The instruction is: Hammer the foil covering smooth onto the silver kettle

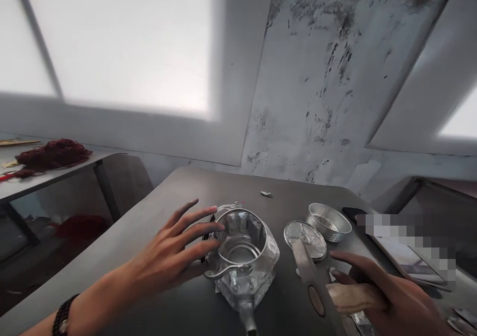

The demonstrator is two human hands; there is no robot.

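Note:
A silvery metal kettle (248,276) stands on the table without a lid, its spout pointing toward me and its swing handle folded to the left. My left hand (186,241) is open, fingers spread over the kettle's handle and left rim. My right hand (402,296) is wrapped around the pale wooden handle of a hammer. The long, narrow hammer head (307,276) shows the handle's oval end and overlaps a round silvery lid (305,236) from this viewpoint. Beyond the lid sits a shallow perforated metal strainer (330,221).
A small metal scrap (265,193) lies toward the back of the grey table (208,182). A flat dark-edged device (417,264), partly pixelated, lies at the right. Dark red yarn (54,153) rests on another table at left. A stained wall (305,87) rises behind.

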